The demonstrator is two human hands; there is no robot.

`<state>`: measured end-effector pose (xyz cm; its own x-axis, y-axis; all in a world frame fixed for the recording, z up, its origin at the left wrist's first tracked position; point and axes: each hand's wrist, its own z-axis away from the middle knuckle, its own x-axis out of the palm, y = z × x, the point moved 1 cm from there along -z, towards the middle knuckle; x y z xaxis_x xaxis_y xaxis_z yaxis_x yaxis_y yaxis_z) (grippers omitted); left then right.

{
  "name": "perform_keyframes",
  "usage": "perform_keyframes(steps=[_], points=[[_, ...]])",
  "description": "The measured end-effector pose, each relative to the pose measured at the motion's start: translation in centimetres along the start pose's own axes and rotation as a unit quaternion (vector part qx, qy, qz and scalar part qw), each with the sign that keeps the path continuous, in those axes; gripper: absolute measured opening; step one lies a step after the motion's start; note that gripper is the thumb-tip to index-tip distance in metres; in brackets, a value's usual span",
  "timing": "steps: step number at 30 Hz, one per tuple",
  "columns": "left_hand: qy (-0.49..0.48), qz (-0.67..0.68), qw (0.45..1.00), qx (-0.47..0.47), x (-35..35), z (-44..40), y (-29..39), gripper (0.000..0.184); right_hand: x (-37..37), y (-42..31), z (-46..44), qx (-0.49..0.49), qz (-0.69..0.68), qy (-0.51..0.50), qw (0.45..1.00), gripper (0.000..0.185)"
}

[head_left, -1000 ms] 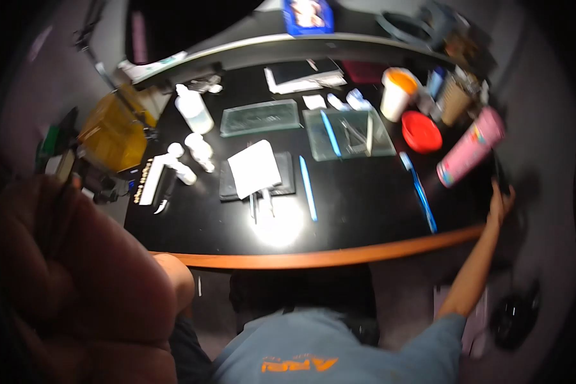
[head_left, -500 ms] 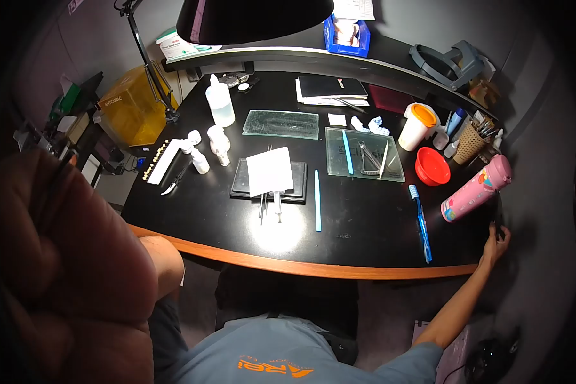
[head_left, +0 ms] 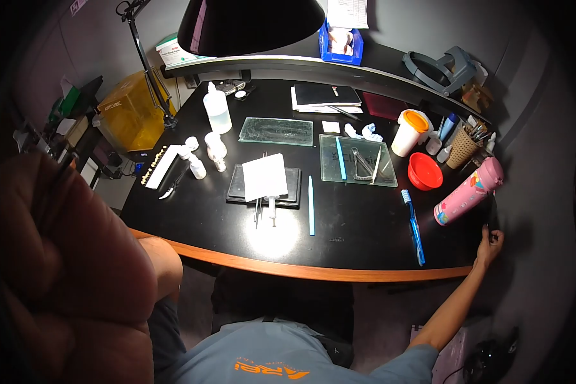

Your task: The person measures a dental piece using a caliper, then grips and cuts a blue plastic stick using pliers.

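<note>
Our right hand is at the tabletop's four o'clock edge, fingers partly curled beside something dark; we cannot tell whether its grip holds anything. Near it, at three o'clock, is the bottle: pink, with colourful prints and a pink lid pointing towards two o'clock. Our left hand looms creased and close at eight o'clock, its grip too hidden to judge.

A blue bin and grey headgear on the raised shelf, a yellow box near the black lamp arm
</note>
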<state>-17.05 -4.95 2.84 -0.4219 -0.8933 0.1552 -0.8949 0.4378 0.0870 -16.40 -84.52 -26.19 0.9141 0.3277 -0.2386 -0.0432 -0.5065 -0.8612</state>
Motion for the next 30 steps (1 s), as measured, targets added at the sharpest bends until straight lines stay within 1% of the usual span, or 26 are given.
perform_keyframes(steps=[1, 4, 7, 10, 13, 16, 19, 20, 22, 25, 28, 30], points=[[0.001, 0.000, 1.000, 0.001, 0.0, 0.0, 0.0, 0.033, 0.0, -0.1, 0.1, 0.009, -0.011, -0.003, 1.000, 0.035], [0.001, 0.002, 1.000, 0.002, 0.0, 0.0, 0.0, 0.032, 0.4, -0.5, 0.6, -0.038, -0.051, 0.003, 0.998, 0.035], [0.001, 0.001, 1.000, 0.004, 0.0, -0.1, 0.0, 0.031, 0.3, -0.8, 0.7, -0.052, -0.004, 0.013, 0.999, 0.034], [0.001, 0.001, 1.000, 0.006, 0.0, -0.1, 0.0, 0.030, 0.5, 0.4, 0.1, -0.123, 0.017, 0.033, 0.992, 0.030], [-0.001, 0.000, 1.000, 0.005, 0.0, -0.2, 0.1, 0.030, 0.3, -0.5, 0.5, -0.120, 0.069, 0.032, 0.990, 0.028], [0.000, 0.000, 1.000, 0.006, -0.1, -0.2, 0.0, 0.029, 0.4, -0.7, 0.6, -0.122, 0.059, 0.027, 0.990, 0.027], [-0.001, -0.001, 1.000, 0.006, -0.1, -0.2, 0.0, 0.028, 0.2, -1.5, 0.8, -0.045, 0.056, 0.004, 0.997, 0.028], [0.000, -0.001, 1.000, 0.007, -0.1, -0.3, 0.0, 0.028, 0.2, -1.3, 0.7, -0.059, 0.055, 0.007, 0.997, 0.029], [-0.001, 0.000, 1.000, 0.006, -0.1, -0.2, -0.1, 0.027, 0.2, -0.8, 0.6, -0.086, 0.053, 0.015, 0.995, 0.031], [-0.001, -0.001, 1.000, 0.007, -0.1, -0.2, -0.1, 0.026, 0.5, -2.5, 1.6, -0.027, 0.019, 0.018, 0.999, 0.037], [-0.002, 0.000, 1.000, 0.007, 0.0, -0.3, 0.0, 0.026, 0.5, -3.1, 1.9, -0.017, 0.018, 0.013, 1.000, 0.044], [-0.001, -0.002, 1.000, 0.006, 0.0, -0.2, -0.1, 0.025, 0.5, -3.0, 1.9, -0.011, 0.021, 0.011, 1.000, 0.044]])
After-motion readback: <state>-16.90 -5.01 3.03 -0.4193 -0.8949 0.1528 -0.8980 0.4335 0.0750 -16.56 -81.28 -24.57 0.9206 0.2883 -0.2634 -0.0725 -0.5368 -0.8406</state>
